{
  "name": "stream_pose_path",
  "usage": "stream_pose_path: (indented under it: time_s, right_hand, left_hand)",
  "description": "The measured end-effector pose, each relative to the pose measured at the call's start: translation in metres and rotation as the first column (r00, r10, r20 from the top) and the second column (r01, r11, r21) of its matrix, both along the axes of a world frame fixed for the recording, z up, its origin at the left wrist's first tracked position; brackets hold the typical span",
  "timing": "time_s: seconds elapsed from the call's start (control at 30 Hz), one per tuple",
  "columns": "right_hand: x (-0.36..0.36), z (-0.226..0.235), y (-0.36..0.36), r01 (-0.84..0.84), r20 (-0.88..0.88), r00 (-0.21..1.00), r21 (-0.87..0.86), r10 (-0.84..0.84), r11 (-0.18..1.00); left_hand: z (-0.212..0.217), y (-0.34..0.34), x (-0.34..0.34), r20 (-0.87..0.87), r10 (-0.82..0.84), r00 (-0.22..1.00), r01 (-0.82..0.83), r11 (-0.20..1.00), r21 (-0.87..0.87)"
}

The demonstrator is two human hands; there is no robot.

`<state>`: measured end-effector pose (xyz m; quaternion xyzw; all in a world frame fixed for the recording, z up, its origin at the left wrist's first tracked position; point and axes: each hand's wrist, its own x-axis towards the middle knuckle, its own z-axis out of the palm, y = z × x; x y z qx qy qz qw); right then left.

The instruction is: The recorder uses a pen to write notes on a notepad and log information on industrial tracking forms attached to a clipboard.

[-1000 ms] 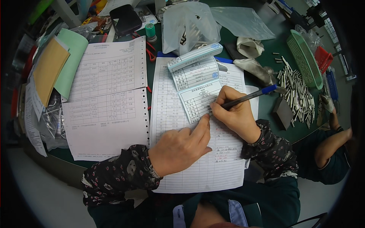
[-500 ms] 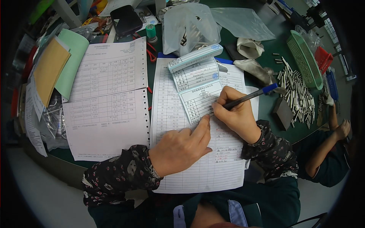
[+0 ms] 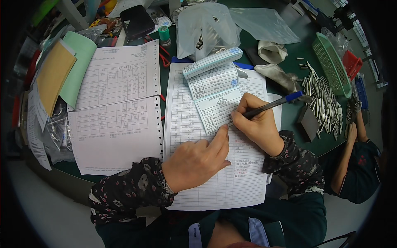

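My right hand (image 3: 261, 126) grips a dark pen (image 3: 271, 105) with a blue end, its lower end at a printed label (image 3: 217, 108) on a folded strip of light blue-edged labels. The pen's tip is hidden behind my fingers. My left hand (image 3: 195, 163) rests beside it, index finger stretched out onto the label's lower edge, thumb apart, nothing held. A rolled part of the strip (image 3: 213, 63) lies at its far end. Beneath are lined sheets (image 3: 215, 192) with handwritten rows, on a blue clipboard (image 3: 244, 66).
At left lie printed forms (image 3: 111, 140) and a brown envelope (image 3: 56, 78). Beyond are a clear plastic bag (image 3: 209, 31) and a phone-like black object (image 3: 136, 22). Metal pins (image 3: 322, 99), a dark block (image 3: 308, 124) and a green basket (image 3: 331, 62) stand right, near another person's arm (image 3: 345, 157).
My hands and the pen stay almost in place over the label. At the right, the other person's arm has shifted forward toward the table.
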<state>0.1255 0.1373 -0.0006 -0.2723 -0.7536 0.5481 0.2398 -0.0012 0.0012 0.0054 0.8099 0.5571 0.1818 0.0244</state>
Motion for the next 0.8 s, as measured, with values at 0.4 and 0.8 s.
stream_pose_path:
  time_s: [0.4,0.8]
  right_hand:
    - [0.0009,-0.0002,-0.0001,0.001,0.014,1.000,-0.003,-0.001,1.000]
    - [0.0009,0.0001,0.0026,-0.021,0.000,1.000,0.054,0.021,0.998]
  left_hand:
    - [-0.0009,-0.0004,0.0006,0.011,0.000,1.000,0.000,1.000,-0.002]
    - [-0.0007,0.0006,0.0001,-0.001,0.000,1.000,0.000,1.000,0.002]
